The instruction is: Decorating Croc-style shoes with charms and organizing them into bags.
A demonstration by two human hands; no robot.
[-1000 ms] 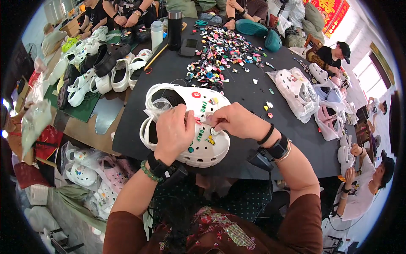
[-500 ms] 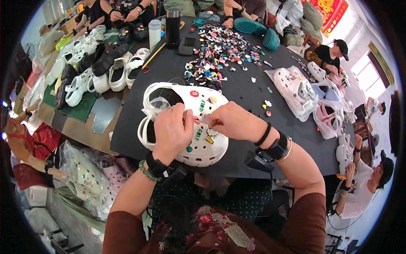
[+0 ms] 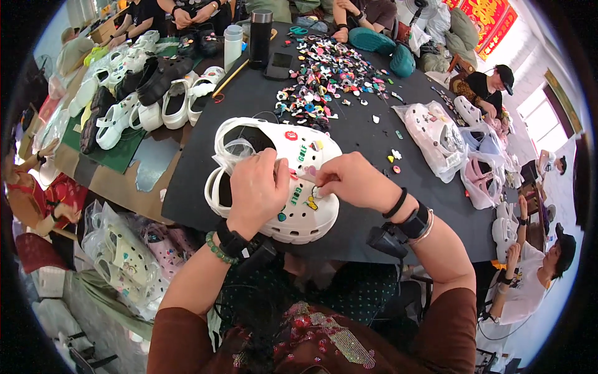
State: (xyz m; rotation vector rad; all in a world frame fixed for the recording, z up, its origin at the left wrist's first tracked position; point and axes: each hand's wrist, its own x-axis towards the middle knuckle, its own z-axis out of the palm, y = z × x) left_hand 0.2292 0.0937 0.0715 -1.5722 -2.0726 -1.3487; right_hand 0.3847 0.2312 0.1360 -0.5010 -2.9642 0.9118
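The left hand lies flat over a white clog on the black table, pressing it down. The right hand pinches a small pink charm against the clog's top, fingers closed on it.

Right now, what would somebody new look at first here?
Probably the white foam clogs at the near edge of the black table, with the left hand and right hand pressing on their tops. Beyond them lies a heap of small colourful shoe charms.
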